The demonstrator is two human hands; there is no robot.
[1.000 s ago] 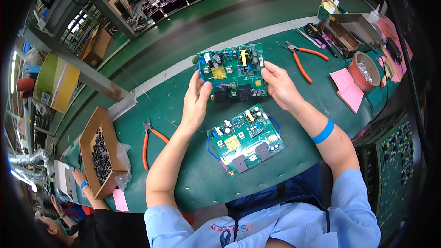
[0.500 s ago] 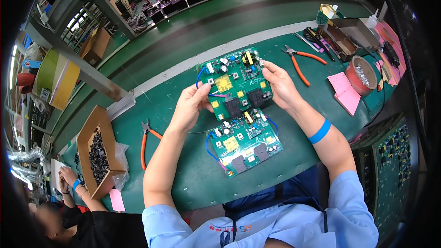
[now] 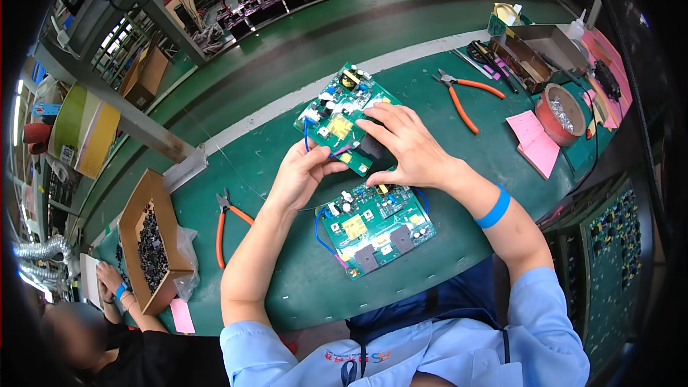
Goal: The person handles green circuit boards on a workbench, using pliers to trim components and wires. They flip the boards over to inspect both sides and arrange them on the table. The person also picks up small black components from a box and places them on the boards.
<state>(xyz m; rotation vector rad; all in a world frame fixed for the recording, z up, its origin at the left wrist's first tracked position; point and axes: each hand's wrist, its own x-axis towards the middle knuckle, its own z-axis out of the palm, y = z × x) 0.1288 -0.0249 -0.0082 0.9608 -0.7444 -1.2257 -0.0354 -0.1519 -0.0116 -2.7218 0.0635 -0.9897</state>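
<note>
Both my hands hold one green circuit board (image 3: 337, 115) just above the green table (image 3: 444, 244). My left hand (image 3: 301, 172) grips its near left edge by a blue wire. My right hand (image 3: 405, 143) lies over its near right part, fingers spread across a black component. A second green circuit board (image 3: 376, 226) with a blue wire lies flat on the table just below my hands, apart from the held one.
Orange-handled pliers (image 3: 462, 97) lie to the right, another pair (image 3: 223, 226) to the left. A cardboard box of black parts (image 3: 147, 244) stands at left, a red bowl (image 3: 562, 111), pink notes (image 3: 534, 140) and a brown tray (image 3: 537, 54) at right. Another person's hand (image 3: 107, 279) works at lower left.
The held board has swung round and come nearer to me. My right hand has moved from its right edge onto its top; my left hand has shifted to its near edge.
</note>
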